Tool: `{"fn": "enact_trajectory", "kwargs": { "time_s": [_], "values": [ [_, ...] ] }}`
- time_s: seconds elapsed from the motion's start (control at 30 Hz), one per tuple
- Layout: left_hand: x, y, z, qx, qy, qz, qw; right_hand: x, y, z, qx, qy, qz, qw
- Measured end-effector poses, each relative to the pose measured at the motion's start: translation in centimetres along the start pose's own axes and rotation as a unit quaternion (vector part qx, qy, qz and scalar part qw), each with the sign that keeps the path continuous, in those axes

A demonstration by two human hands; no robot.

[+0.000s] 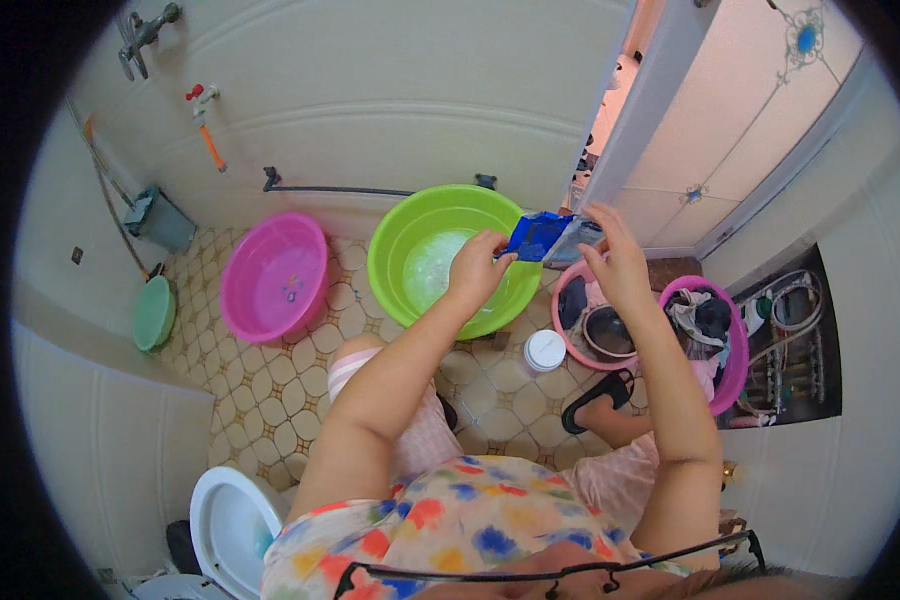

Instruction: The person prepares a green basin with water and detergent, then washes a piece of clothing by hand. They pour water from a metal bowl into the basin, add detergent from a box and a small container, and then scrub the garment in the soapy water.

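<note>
A: What do the fingers hold?

B: The left hand (478,268) pinches one end of a blue packet (548,238); the right hand (618,262) grips its other end, fingers closed on it.

A: And around them?

B: Just under the packet sits a green basin (402,240) with water. Left of that, a pink basin (270,275); below the right hand, a white lid (544,350) on the tiled floor (270,385).

We counted five basins on the floor: one green basin (440,255), one large pink basin (273,277), one small teal basin (154,313), and two pink basins with laundry, the nearer (592,315) and the farther (715,345). We saw one blue packet (550,238) held by two hands, left hand (478,268) and right hand (618,255). There was one white lid (544,351), one black sandal (598,398) and two wall taps, the upper tap (145,35) and the lower tap (203,100).
</note>
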State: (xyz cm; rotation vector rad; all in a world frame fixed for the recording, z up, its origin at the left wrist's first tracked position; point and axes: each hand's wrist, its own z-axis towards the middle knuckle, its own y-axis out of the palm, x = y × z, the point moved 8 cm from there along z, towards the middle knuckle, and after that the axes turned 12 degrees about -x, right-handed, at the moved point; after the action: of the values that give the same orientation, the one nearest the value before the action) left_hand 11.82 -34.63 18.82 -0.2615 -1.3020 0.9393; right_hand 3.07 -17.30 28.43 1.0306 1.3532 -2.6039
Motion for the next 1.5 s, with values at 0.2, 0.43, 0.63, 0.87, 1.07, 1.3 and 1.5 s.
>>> {"fn": "enact_trajectory", "kwargs": {
  "time_s": [0.2, 0.43, 0.63, 0.87, 1.07, 1.3, 1.5],
  "values": [
    [1.1, 2.2, 0.3, -0.061, 0.012, 0.015, 0.998, 3.7, 0.2, 1.6, -0.084, 0.026, -0.150, 0.985],
    [-1.3, 1.5, -0.7, -0.055, -0.027, -0.018, 0.998, 7.1, -1.3, 2.7, -0.100, 0.106, -0.242, 0.959],
    [-3.8, 1.4, -0.5, -0.074, -0.041, -0.022, 0.996, 17.1, 4.4, 3.9, -0.142, 0.130, -0.302, 0.934],
    [-4.1, 1.9, -0.6, -0.132, -0.063, -0.018, 0.989, 26.3, 16.1, 5.9, -0.161, 0.099, -0.211, 0.959],
    [-4.4, 3.0, 0.8, -0.173, -0.087, -0.028, 0.981, 34.1, 24.6, 6.3, -0.233, 0.127, -0.178, 0.947],
    [-5.9, 4.3, 1.3, -0.195, -0.129, -0.039, 0.971, 36.2, 29.2, 7.8, -0.244, 0.139, -0.102, 0.954],
    [-4.7, 5.4, 2.4, -0.211, -0.101, -0.019, 0.972, 40.8, 31.3, 5.6, -0.267, 0.200, -0.094, 0.938]
  ]
}}
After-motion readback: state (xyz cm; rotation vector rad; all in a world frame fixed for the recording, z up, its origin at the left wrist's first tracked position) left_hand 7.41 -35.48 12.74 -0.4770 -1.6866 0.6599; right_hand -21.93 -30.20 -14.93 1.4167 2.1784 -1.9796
